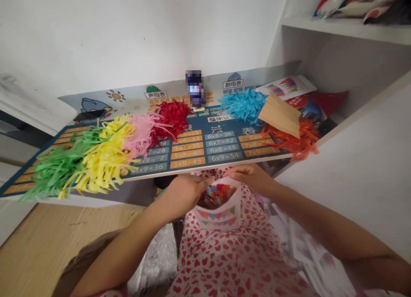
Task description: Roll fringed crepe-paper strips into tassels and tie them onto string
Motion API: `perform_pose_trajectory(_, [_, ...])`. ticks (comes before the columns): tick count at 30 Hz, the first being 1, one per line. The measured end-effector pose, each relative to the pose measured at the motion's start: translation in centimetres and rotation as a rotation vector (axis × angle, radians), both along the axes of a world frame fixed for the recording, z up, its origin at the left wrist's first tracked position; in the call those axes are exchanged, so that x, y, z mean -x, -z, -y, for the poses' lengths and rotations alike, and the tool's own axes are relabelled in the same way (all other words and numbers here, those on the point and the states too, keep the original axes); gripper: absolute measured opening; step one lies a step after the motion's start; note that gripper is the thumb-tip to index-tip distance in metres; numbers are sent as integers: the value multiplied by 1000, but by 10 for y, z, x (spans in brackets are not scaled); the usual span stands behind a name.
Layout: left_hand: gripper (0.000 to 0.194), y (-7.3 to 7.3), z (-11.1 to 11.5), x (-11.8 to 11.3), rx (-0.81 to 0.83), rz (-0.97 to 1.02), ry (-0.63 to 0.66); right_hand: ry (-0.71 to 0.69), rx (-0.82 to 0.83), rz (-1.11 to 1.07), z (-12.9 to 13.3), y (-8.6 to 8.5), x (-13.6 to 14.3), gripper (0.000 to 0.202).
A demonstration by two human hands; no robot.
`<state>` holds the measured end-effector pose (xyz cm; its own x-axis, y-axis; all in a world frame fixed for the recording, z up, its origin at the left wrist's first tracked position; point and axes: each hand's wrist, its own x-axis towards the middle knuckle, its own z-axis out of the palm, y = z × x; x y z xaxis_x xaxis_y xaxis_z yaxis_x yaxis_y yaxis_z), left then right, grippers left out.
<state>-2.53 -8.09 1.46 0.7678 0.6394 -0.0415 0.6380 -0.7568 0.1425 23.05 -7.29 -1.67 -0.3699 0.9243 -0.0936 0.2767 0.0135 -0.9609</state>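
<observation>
— What's nearest, ASAP?

— On my feed, heart-print clothing, w/ a white pouch against it, mouth open, just this side of the bench. Multicol. strips show inside.

— And the hands?

— I've got the left hand pinching the pouch rim at L, the right hand pinching it at R; fingers narrow on both.

— Bench?

— Printed mat on top. From near L toward far mid.: green fringe, yellow fringe, pink fringe, red fringe, overlapping in a row. On the R, an orange fringe w/ a tan card on it; a blue fringe just beside, farther off and to the left.

— Farthest stuff?

— I see an upright device, far mid., pixelated so I can't ID it. Dark phone-like slab far L, printed sheet far R, white wall behind.
</observation>
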Motion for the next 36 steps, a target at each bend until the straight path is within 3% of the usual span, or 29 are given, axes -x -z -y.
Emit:
perform_pose_trajectory(3, [44, -5, 6, 3, -18, 1, -7, 34, 169, -163, 11, 2, 7, 40])
perform_pose_trajectory(7, [33, -25, 7, -3, -1, -9, -97, 19, -80, 89, 21, -10, 13, 35])
perform_pose_trajectory(10, [28, -39, 2, -17, 10, -59, -93, -54, -259, 197, 22, -17, 15, 34])
perform_pose_trajectory(15, [27, -34, -14, -30, 86, -14, -93, -112, -404, 213, 22, -12, 10, 40])
perform_pose_trajectory(18, [31, -25, -17, -27, 171, 103, -42, -149, -346, 182, 22, -10, 4, 38])
perform_pose_trajectory(22, [31, -25, -15, -27, 276, 183, 9, -162, -250, 128, 20, -14, -1, 40])
perform_pose_trajectory(28, [44, -26, -14, -32, 351, 249, -101, -96, -189, 147, 29, -16, -2, 51])
perform_pose_trajectory(33, [54, -19, -19, -35, 462, 307, -255, -20, 5, 64, 38, -5, -1, 57])
perform_pose_trajectory(36, [54, -22, -25, -40, 564, 268, -272, -31, 76, 0, 36, -6, -3, 55])
